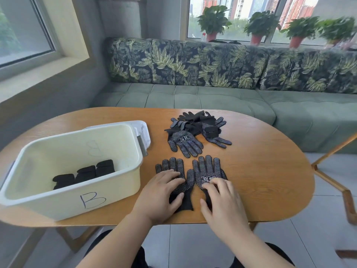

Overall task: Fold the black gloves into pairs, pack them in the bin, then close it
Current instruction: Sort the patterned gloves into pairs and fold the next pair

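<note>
Left of the fingers, the white bin holds three folded pairs, its lid behind it. The left hand lies flat, fingers spread, pressing a dotted glove. Just right, the right hand, fingers loosely apart, presses a second glove. Beyond the fingertips lies the glove pile.

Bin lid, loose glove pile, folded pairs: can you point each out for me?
bin lid (144, 130), head view, its right corner behind the bin (119, 190).
loose glove pile (195, 126), head view, middle of the heap.
folded pairs (86, 173), head view, middle bundle of three.
</note>
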